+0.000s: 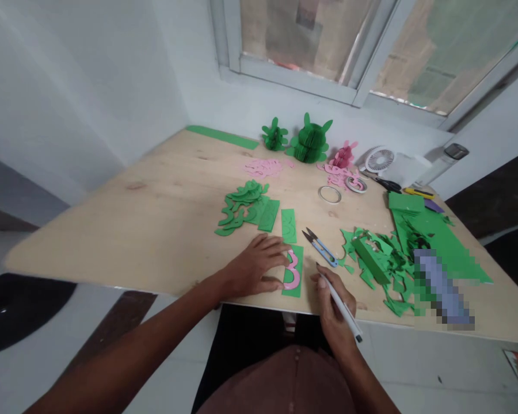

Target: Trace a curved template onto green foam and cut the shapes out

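My left hand (259,267) lies flat near the table's front edge, fingers stretched out. Its fingertips touch a pink curved paper cutout (292,279), shaped like a 3, on a green paper strip (299,287). In my right hand (334,296) is a white pen (342,307), its tip near the table just right of that strip. Blue-handled thread snips (322,247) rest beyond the pen, blades pointing away to the left. Another green strip (289,225) with drawn curves lies directly behind the first.
Green cutouts (242,201) are piled left of centre, pink cutouts (263,167) behind them. Green scraps (382,259) spread over the right side. Along the wall stand a green paper figure (311,141) and a small fan (380,159). A tape ring (330,195) lies mid-table.
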`<state>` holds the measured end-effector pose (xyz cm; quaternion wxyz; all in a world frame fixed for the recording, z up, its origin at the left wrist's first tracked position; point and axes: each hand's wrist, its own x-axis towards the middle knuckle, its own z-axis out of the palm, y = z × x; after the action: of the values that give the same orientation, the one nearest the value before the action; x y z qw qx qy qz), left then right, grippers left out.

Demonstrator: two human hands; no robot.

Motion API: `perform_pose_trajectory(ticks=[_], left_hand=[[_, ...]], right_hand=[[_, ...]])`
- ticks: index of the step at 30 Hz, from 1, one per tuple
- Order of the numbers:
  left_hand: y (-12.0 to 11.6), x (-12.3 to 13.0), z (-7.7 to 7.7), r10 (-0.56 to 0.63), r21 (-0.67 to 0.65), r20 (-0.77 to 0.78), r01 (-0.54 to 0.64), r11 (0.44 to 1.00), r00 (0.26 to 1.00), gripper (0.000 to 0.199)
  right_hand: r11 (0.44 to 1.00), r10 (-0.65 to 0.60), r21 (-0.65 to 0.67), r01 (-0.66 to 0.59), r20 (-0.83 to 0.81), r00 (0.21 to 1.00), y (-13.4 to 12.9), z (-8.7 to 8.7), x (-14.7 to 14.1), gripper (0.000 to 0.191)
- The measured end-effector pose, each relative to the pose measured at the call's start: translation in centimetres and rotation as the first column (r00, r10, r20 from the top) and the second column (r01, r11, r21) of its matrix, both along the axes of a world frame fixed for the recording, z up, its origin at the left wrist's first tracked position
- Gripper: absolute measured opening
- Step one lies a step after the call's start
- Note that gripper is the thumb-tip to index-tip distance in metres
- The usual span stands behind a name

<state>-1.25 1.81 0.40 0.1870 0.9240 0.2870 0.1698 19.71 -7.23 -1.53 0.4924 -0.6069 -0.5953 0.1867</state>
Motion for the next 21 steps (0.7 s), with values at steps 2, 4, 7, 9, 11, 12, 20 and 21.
perform_pose_trajectory(ticks=[2, 4, 7, 9, 11, 12, 20, 21], left_hand=[[-0.06, 0.04, -0.07, 0.003, 0.004, 0.01, -0.003, 1.0, 1.0, 0.034], [-0.13, 0.09, -0.11, 0.007, 0.004, 0.018, -0.007, 1.0, 1.0, 0.033], [-0.24, 0.17, -0.06, 0.015, 0.002, 0.018, -0.015, 1.0, 1.0, 0.033], [-0.29, 0.21, -0.04, 0.016, 0.006, 0.02, -0.016, 1.0, 1.0, 0.033], [-0.33, 0.25, -0.08, 0.012, 0.01, 0.022, -0.013, 1.0, 1.0, 0.033], [-0.34, 0.26, -0.12, 0.01, 0.012, 0.024, -0.011, 1.0, 1.0, 0.033], [-0.71, 0.27, 0.25, 0.029, -0.001, 0.083, -0.029, 1.0, 0.996, 0.028], [-0.78, 0.27, 0.38, 0.032, -0.004, 0.093, -0.032, 0.999, 0.995, 0.028]], right_hand=[[1.0, -0.005, 0.028, 0.005, 0.006, 1.0, 0.03, -0.13, 0.02, 0.028], [0.999, -0.008, 0.05, 0.006, 0.02, 1.0, 0.04, -0.17, 0.07, 0.028], [0.999, 0.022, 0.046, -0.025, 0.059, 0.998, 0.08, -0.24, 0.2, 0.029], [0.998, 0.033, 0.052, -0.038, 0.088, 0.996, 0.14, -0.38, 0.31, 0.029], [0.996, 0.028, 0.08, -0.038, 0.119, 0.993, 0.21, -0.55, 0.43, 0.03], [0.995, 0.024, 0.095, -0.037, 0.134, 0.991, 0.24, -0.63, 0.48, 0.03], [0.99, 0.051, 0.121, -0.072, 0.169, 0.984, 0.17, -0.76, 0.56, 0.029], [0.99, 0.061, 0.113, -0.081, 0.174, 0.983, 0.19, -0.76, 0.56, 0.028]])
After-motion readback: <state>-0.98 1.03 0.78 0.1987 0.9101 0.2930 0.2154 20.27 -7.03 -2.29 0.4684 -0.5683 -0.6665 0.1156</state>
